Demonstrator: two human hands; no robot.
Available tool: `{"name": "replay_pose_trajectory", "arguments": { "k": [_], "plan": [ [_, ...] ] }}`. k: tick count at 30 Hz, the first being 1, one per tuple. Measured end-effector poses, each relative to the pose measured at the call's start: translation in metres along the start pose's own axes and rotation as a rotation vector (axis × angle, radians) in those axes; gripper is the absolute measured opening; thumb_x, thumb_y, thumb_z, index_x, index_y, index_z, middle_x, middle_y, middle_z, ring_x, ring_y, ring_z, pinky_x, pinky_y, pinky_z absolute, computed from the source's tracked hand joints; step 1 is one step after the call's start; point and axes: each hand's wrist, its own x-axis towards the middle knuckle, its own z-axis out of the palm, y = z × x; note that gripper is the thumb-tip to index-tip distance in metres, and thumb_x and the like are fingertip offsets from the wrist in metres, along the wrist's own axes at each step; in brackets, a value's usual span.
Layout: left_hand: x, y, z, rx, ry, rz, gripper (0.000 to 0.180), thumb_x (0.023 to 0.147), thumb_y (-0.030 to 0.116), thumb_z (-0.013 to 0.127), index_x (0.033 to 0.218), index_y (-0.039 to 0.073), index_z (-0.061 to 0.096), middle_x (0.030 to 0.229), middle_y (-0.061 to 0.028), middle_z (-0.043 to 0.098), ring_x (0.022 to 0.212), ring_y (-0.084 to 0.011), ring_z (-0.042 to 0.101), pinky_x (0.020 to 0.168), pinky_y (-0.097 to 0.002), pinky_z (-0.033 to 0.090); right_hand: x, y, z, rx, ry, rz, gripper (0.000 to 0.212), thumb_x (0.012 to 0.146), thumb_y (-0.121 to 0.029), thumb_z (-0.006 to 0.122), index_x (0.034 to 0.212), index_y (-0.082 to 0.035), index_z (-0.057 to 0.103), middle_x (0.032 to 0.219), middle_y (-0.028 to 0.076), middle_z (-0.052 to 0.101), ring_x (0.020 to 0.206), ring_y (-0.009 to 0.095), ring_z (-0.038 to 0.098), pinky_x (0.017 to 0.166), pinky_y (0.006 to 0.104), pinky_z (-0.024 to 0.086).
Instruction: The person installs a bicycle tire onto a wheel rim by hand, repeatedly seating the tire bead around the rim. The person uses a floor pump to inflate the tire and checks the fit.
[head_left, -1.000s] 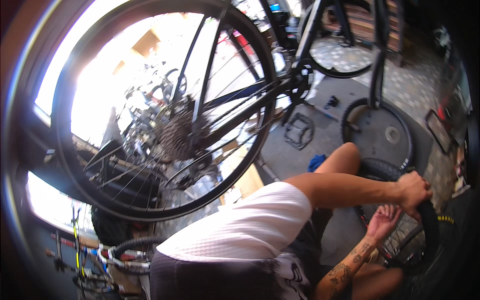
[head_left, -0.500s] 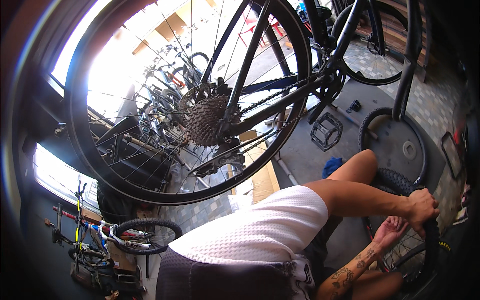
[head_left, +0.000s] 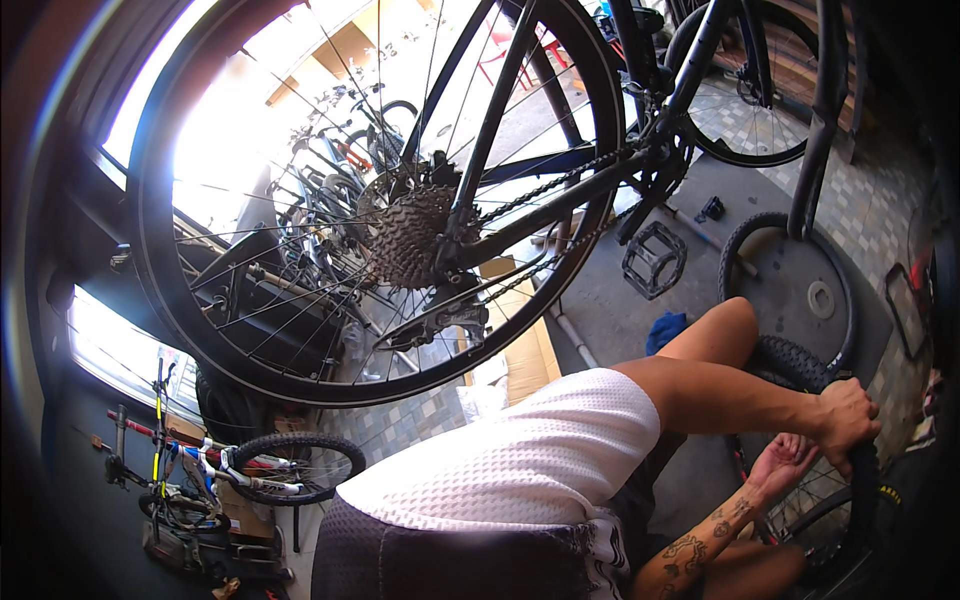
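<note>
My left hand [head_left: 848, 415] is closed over the knobby black tyre [head_left: 867, 490] of a bicycle wheel at the lower right. That arm stretches across from a white sleeve. My right hand [head_left: 780, 462], on the tattooed forearm, sits just below the left wrist, over the wheel's spokes. Its palm faces up with the fingers slightly bent, and I see nothing in it. The left wrist and hand partly hide where its fingertips meet the wheel. My bare knees are bent on either side of the arms.
A raised bicycle's rear wheel [head_left: 365, 400], with cassette [head_left: 410, 240], chain and pedal [head_left: 655, 260], fills the upper left. A loose tyre [head_left: 735, 250] lies on the grey mat [head_left: 620, 310]. Near my knee is a blue cloth [head_left: 666, 332]. Another bicycle [head_left: 290, 468] stands lower left.
</note>
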Motion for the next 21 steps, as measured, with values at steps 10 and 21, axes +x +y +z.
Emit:
{"name": "replay_pose_trajectory", "arguments": {
  "k": [10,21],
  "plan": [
    [0.000,0.002,0.000,0.010,-0.008,-0.010,0.077,0.052,0.078,0.082,0.089,0.010,0.074,0.088,-0.0110,0.071,0.079,-0.0345,0.073,0.066,-0.0473,0.057,0.000,-0.001,0.004,-0.061,0.100,0.000,0.030,0.114,-0.029,0.049,0.095,-0.008,0.057,0.078,0.000,0.045,0.070,0.013,0.047,0.067,0.0295,0.042],
    [0.000,-0.015,-0.027,-0.042,-0.186,0.104,0.070,0.061,0.070,0.086,0.104,0.016,0.073,0.095,-0.0074,0.074,0.091,-0.0338,0.075,0.073,-0.0481,0.059,-0.058,-0.091,0.045,-1.356,0.336,-1.480,0.049,0.094,-0.033,0.082,0.129,-0.002,0.068,0.114,0.011,0.070,0.097,0.024,0.068,0.089,0.0367,0.055]
  ]
}}
